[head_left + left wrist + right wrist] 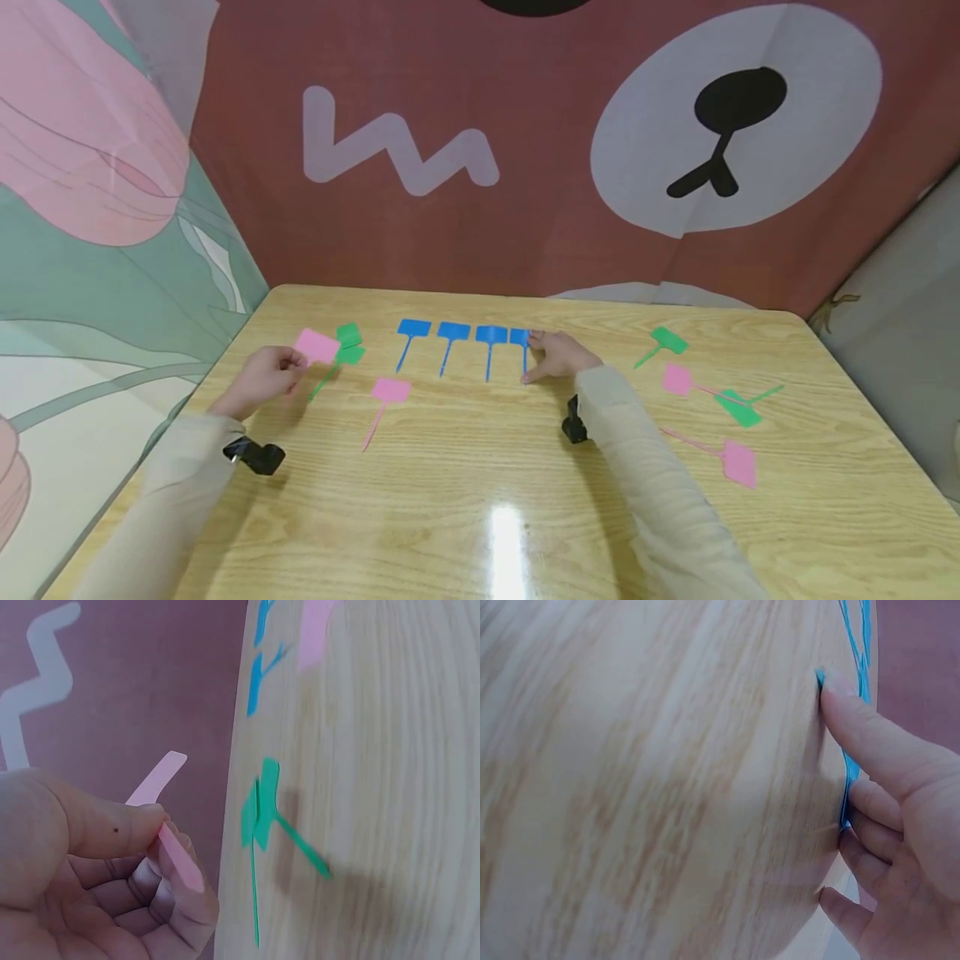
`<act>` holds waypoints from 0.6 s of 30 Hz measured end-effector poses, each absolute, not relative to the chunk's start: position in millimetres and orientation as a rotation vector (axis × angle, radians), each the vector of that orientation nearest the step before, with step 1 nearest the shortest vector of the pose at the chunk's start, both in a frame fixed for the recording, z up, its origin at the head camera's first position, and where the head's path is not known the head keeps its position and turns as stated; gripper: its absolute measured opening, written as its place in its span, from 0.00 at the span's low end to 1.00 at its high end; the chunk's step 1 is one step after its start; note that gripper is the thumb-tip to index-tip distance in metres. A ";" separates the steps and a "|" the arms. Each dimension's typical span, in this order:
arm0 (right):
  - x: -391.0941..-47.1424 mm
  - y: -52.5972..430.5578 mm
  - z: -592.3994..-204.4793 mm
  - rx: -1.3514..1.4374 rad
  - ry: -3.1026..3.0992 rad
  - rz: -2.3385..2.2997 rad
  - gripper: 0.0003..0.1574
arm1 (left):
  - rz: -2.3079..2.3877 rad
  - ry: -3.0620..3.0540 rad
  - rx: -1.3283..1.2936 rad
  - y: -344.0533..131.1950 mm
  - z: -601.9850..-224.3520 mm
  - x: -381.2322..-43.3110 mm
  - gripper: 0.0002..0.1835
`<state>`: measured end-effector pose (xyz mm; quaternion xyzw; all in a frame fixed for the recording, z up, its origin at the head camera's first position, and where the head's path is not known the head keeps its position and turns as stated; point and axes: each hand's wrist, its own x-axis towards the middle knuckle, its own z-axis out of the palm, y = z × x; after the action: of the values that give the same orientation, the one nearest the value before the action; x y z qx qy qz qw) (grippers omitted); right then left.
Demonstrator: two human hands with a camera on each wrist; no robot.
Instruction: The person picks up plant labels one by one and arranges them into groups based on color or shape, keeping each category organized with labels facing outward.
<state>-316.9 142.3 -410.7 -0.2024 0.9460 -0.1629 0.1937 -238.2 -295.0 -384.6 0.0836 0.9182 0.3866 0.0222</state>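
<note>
While one hand pinches pink, the other spans blue

While the left hand [264,377] holds a pink T-shaped tag [317,346] above the bench [412,517], its thumb and bent fingertips are closed on the thin, flat piece, which shows nearly edge-on in the left wrist view. The right hand [561,354] lies with thumb and fingers spread well apart, the thumb touching the stem tip of the end blue tag [519,337] and the fingers touching its head.

That tag finishes a row of blue, with three other blue tags [453,332] to its left, each a smooth, plastic-looking rectangle on a slim stem, stems toward the person. Just beside the left hand, two green tags [348,333] lie close together. A loose pink tag [392,390] rests in front of the blue row, its stem slanting.

Right of the right arm lie a far green tag [669,339], a pink tag with a sideways stem [677,380], a green tag [738,410] met by that stem, and a near pink tag [740,463].

Pale wood grain streaks the bench, whose glossy surface mirrors a bright strip of light. Behind hangs a brown printed backdrop [540,217], lightly creased. Loose beige sleeves [667,475] wrinkle along both forearms.
</note>
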 end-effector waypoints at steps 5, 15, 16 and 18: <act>-316.3 141.5 -409.1 -0.569 2.655 -0.456 0.53 | 1.238 2.823 0.283 -282.0 -379.7 -235.7 0.08; -316.1 141.5 -408.7 -0.576 2.652 -0.454 0.54 | 1.290 2.814 0.328 -264.0 -376.2 -235.5 0.07; -316.1 141.7 -408.9 -0.575 2.652 -0.454 0.54 | 1.301 2.803 0.329 -262.3 -376.4 -235.4 0.07; -316.3 141.9 -409.4 -0.577 2.652 -0.453 0.54 | 1.318 2.785 0.334 -259.1 -376.8 -235.1 0.08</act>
<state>-316.3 141.9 -409.4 -0.2056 0.9456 -0.1615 0.1937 -235.1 -259.1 -376.8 0.1079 0.8984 0.4252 0.0212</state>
